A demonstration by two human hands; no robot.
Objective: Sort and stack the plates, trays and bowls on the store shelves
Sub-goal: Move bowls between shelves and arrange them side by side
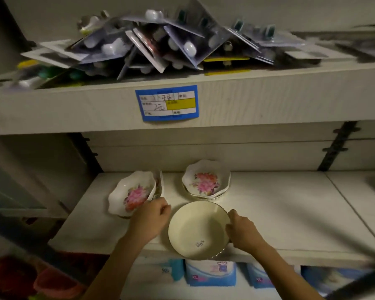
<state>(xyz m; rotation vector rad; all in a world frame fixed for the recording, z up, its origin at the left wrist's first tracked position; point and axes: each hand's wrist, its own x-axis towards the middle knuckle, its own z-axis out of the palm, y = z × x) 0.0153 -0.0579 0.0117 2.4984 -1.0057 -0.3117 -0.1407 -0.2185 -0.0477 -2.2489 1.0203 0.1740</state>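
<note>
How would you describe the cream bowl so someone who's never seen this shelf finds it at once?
Look at the shelf under the blue price label. At its front edge, between the left hand and right hand, sits the cream bowl. Unlike the scalloped floral dishes behind it, it is round and plain, with a thin dark rim.

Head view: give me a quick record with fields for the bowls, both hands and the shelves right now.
cream bowl: plain, front middle of the shelf, reaching over its front edge
right hand: fingers curled on the cream bowl's right rim
left hand: fingers curled at the left floral bowl's edge; grip unclear
left floral bowl: tilted, with another dish behind it
floral stack: nested flower-pattern bowls, behind the cream bowl
upper shelf: heap of blister packs, blue price label on its front
</note>
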